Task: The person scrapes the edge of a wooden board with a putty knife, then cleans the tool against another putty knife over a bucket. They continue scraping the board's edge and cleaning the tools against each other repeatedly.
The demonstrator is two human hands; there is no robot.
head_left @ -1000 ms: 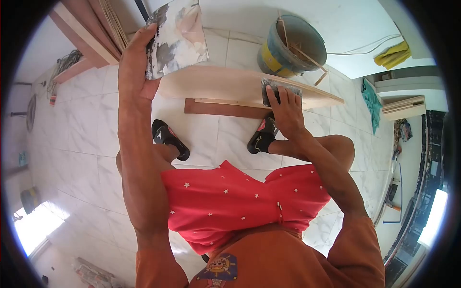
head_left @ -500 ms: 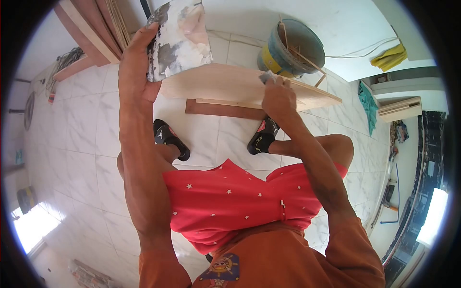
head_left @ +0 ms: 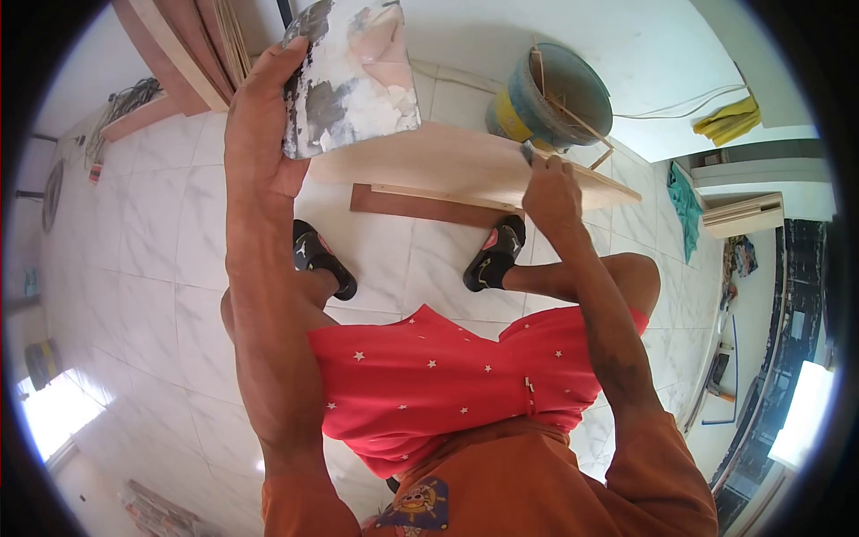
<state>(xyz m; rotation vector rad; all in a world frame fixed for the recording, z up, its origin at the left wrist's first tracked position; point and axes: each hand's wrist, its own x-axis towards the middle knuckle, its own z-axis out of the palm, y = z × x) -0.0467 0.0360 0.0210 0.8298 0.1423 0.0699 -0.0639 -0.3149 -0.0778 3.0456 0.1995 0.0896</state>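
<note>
My left hand [head_left: 273, 98] is closed on a flat board [head_left: 358, 80] smeared with white, grey and pinkish paste, held up at the upper left. My right hand [head_left: 552, 192] is closed round a small scraper [head_left: 528, 153], whose blade shows above the fingers. The scraper is at the upper edge of a long pale wooden panel [head_left: 429, 166], near its right part. The left end of the panel is partly hidden behind the board and my left hand. Just below the panel, a reddish-brown strip [head_left: 429, 206] lies on the tiles.
A bucket [head_left: 559, 94] with wood scraps stands behind the panel. Planks [head_left: 174, 54] lean at the upper left near coiled cable [head_left: 132, 97]. Yellow cloth [head_left: 729, 119], green cloth [head_left: 684, 201] and stacked wood [head_left: 744, 215] are on the right. My feet are below the strip.
My right hand has moved right along the panel with the scraper. The smeared board in my left hand has shifted slightly right, and the whole view has moved a little.
</note>
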